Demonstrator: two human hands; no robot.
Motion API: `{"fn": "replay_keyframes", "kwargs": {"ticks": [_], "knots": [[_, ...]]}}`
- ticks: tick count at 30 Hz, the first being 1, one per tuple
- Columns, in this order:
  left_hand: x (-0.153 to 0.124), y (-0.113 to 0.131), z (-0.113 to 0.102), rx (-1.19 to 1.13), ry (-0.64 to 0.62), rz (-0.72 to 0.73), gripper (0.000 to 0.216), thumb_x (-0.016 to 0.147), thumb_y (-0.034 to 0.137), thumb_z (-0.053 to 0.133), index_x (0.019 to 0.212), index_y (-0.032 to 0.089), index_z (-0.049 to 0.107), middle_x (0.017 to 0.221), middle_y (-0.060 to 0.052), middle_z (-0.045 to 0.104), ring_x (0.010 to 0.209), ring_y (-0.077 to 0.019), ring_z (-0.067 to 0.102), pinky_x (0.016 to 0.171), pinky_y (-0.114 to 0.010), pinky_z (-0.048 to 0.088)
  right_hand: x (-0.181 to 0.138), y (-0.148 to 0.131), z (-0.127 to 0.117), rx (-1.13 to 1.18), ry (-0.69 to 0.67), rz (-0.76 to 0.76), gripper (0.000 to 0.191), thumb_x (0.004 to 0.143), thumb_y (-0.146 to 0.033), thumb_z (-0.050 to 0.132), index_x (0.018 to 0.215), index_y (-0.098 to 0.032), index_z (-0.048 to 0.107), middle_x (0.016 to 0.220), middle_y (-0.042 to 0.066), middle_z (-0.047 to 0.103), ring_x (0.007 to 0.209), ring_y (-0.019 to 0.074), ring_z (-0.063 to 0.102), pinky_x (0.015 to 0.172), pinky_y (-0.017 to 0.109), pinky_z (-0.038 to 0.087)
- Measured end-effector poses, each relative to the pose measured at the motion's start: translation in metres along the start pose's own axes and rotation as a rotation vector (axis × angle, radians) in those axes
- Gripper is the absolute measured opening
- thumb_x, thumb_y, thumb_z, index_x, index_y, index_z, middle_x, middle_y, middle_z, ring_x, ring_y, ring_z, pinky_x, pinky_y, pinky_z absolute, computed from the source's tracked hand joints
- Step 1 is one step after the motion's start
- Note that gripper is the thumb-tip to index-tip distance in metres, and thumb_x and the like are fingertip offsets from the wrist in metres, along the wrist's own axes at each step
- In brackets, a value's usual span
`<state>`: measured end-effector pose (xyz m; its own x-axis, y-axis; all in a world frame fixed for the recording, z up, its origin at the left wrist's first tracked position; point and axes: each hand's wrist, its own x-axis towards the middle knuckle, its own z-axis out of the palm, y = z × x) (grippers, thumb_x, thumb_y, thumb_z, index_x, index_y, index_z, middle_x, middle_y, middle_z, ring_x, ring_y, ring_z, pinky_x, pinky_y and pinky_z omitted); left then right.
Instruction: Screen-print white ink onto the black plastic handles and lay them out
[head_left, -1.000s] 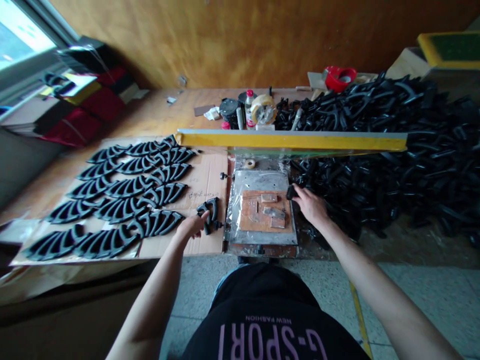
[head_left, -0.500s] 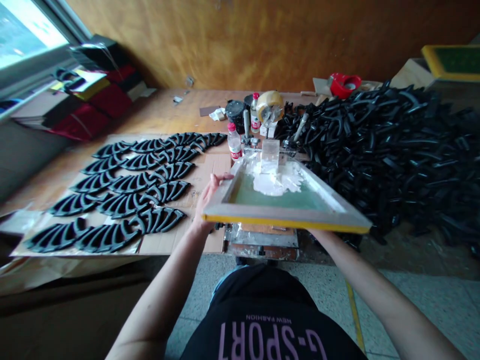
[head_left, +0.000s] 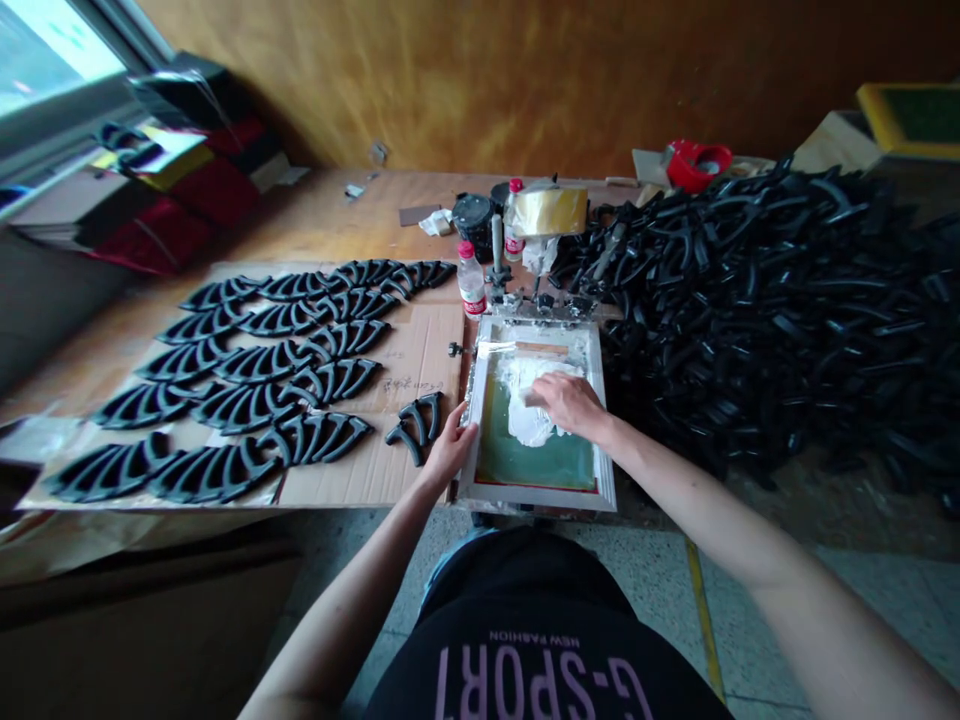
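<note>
A screen printing frame (head_left: 538,497) lies flat in front of me, its green mesh carrying a patch of white ink (head_left: 529,425). On the frame's left edge, my left hand (head_left: 450,445) grips the rim with thumb and fingers. Over the ink, my right hand (head_left: 570,402) is closed on a small scraper, mostly covered by the fingers. A wooden strip (head_left: 541,348) lies at the far end of the mesh. Just left of my left hand, several black curved plastic pieces (head_left: 418,424) rest on the cardboard (head_left: 337,482).
Rows of black curved pieces (head_left: 247,410) cover the cardboard at left. A large heap of similar parts (head_left: 772,310) fills the right side. Behind the frame stand a red-capped bottle (head_left: 471,282), a tape roll (head_left: 553,211), a black pot (head_left: 472,222) and metal clamps (head_left: 540,302).
The frame has come down from a raised tilt to lying flat. My right hand has moved from under its front edge onto the ink. Black pieces beside my left hand have come into view.
</note>
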<state>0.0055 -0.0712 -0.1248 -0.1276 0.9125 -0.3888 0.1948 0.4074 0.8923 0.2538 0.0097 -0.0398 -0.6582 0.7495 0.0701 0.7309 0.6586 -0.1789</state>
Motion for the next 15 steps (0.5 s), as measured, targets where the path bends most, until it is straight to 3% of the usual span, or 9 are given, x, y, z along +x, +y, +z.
{"fn": "replay_keyframes", "kwargs": {"ticks": [4,7,11,15], "knots": [[-0.002,0.0,-0.001,0.005,-0.031,-0.012,0.071,0.085,0.05,0.057,0.148,0.023,0.038,0.093,-0.005,0.07,0.072,-0.0151,0.064,0.062,-0.024,0.049,-0.034,0.002,-0.009,0.044,-0.109,-0.27,0.018,0.081,-0.006,0.056,0.085,-0.019,0.066,0.086,0.003,0.067,0.082,0.0179,0.058,0.068,0.027,0.038],[-0.003,0.003,-0.001,-0.007,-0.028,-0.02,0.071,0.084,0.051,0.059,0.147,0.023,0.041,0.094,-0.005,0.07,0.072,-0.0151,0.064,0.061,-0.024,0.049,-0.033,0.004,-0.011,0.076,-0.056,-0.217,0.012,0.081,-0.011,0.059,0.081,-0.02,0.065,0.081,0.002,0.067,0.079,0.0177,0.057,0.065,0.027,0.036],[-0.005,0.006,0.0,-0.039,-0.014,-0.028,0.072,0.082,0.051,0.061,0.146,0.023,0.041,0.094,-0.006,0.07,0.074,-0.0161,0.065,0.062,-0.024,0.049,-0.037,-0.001,0.007,-0.002,0.102,-0.168,0.022,0.085,-0.005,0.051,0.091,-0.017,0.068,0.093,0.007,0.069,0.087,0.0194,0.057,0.069,0.028,0.038],[-0.007,0.011,0.001,-0.029,-0.009,-0.031,0.072,0.083,0.05,0.06,0.146,0.022,0.041,0.093,-0.006,0.07,0.073,-0.0162,0.064,0.061,-0.024,0.048,-0.044,-0.005,0.009,0.06,0.061,-0.204,0.018,0.085,-0.009,0.057,0.094,-0.019,0.069,0.09,0.005,0.069,0.084,0.0183,0.06,0.071,0.027,0.042]]}}
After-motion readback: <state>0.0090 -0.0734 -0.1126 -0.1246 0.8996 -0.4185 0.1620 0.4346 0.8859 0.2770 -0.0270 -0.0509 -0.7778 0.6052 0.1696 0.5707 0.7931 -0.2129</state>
